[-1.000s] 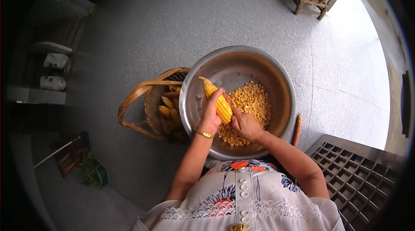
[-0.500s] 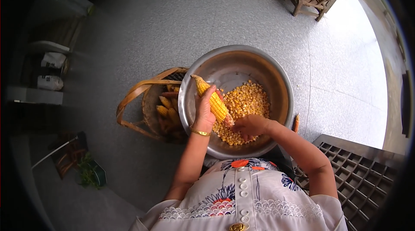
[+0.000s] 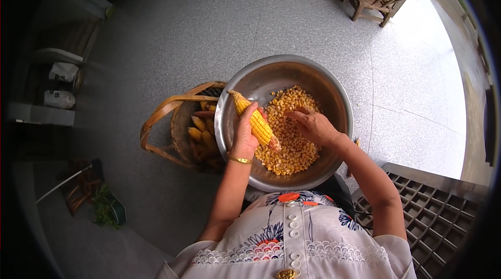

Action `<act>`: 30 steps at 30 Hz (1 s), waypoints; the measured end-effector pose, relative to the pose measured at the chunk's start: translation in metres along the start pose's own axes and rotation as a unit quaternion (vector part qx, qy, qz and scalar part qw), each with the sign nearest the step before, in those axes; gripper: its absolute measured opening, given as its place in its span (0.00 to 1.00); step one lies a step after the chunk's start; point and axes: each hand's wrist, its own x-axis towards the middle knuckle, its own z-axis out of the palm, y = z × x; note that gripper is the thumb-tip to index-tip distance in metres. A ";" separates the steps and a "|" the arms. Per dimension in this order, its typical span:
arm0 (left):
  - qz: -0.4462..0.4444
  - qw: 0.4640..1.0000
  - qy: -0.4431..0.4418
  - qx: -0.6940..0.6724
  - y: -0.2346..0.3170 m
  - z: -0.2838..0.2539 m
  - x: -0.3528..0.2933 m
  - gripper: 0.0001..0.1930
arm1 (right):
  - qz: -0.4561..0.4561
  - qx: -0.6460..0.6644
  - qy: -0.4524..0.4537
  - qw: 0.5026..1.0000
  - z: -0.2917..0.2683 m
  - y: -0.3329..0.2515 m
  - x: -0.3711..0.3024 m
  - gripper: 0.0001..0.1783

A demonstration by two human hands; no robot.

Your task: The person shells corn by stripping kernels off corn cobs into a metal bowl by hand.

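My left hand (image 3: pixel 243 137) is wrapped round a yellow corn cob (image 3: pixel 255 122) held at a slant over a large metal basin (image 3: pixel 344 101). Kernels still cover most of the cob; its lower end is bare and reddish. Loose corn kernels (image 3: pixel 287 159) lie in a heap across the basin's bottom. Over that heap is my right hand (image 3: pixel 317 128), to the right of the cob and apart from it. Its fingers reach out to the left, with no cob in them.
Left of the basin stands a woven basket (image 3: pixel 180 133) with a tall handle, holding several corn cobs (image 3: pixel 197 125). A dark grid-like rack (image 3: pixel 428 211) is at the lower right. A wooden chair (image 3: pixel 378 0) stands far right, a green potted plant (image 3: pixel 112 208) lower left.
My right hand has moved from the cob's lower end up and away over the kernels, its fingers now stretched out. The left hand and its cob have hardly moved.
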 end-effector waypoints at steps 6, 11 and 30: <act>-0.001 1.000 -0.012 -0.026 0.001 -0.002 0.002 0.09 | 0.011 0.185 -0.525 0.831 0.004 -0.014 -0.013 0.11; 0.008 0.999 -0.046 -0.002 -0.001 -0.006 0.005 0.10 | 0.038 0.274 -0.415 0.867 0.027 -0.010 -0.003 0.13; 0.010 0.997 -0.066 -0.027 -0.005 0.003 0.002 0.21 | 0.078 0.387 -0.155 0.906 0.029 -0.027 0.003 0.25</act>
